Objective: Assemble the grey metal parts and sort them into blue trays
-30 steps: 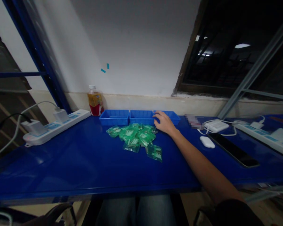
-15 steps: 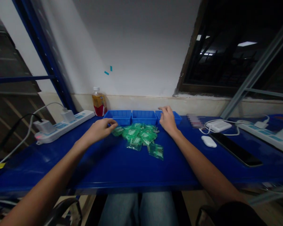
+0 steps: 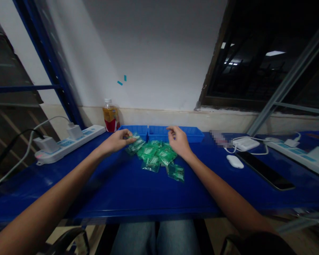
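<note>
My left hand pinches a small clear-and-green plastic packet by its edge, at the left side of a pile. Several similar green packets lie heaped on the blue table, with pale slim pieces inside that I cannot make out. Above the right edge of the heap is my right hand, its fingers bent and apart, holding nothing that shows. Behind the heap stand a left blue bin, a middle blue bin and a right blue bin, the last two partly hidden by my right hand.
A drink bottle stands left of the bins, near a white power strip with plugs and cables. On the right lie a black phone, a white earbud case, a white charger and another power strip.
My left hand has lifted a packet from the pile's left side. My right hand has moved left and slightly down, from before the right bin to the pile's right edge.
</note>
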